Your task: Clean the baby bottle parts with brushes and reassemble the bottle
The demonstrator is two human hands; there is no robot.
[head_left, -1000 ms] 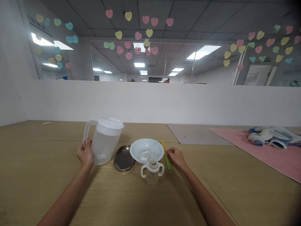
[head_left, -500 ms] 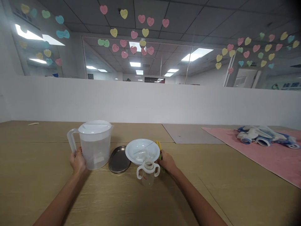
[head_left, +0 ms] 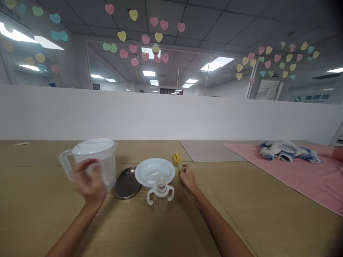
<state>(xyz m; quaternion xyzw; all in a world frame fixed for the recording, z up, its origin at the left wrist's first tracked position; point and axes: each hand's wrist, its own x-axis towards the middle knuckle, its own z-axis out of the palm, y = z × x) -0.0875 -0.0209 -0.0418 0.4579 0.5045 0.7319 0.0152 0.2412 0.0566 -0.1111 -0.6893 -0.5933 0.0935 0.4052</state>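
My left hand [head_left: 90, 184], blurred by motion, is lifted in front of a lidded clear plastic pitcher [head_left: 108, 164]; its fingers look loosely curled and apart, with nothing visible in them. My right hand [head_left: 188, 177] pinches the green handle of a brush with a yellow sponge-like head [head_left: 177, 158], beside the bowl's right rim. Several clear small parts and a thin straw-like rod lie in the white bowl [head_left: 139, 174]. In front of the bowl stands a clear baby bottle [head_left: 160, 204] upright, with an open neck and two white side handles.
An oval dark metal tray [head_left: 127, 184] lies between the pitcher and the bowl. At the right, a pink cloth [head_left: 289, 178] bears a heap of white and blue items [head_left: 286, 150]. A low white wall [head_left: 160, 116] with glass above borders the table [head_left: 128, 232] at the back.
My left hand has let go of the pitcher and moved up and right in front of it. The brush in my right hand has tipped, its yellow head now clear of the fingers. The view has shifted right.
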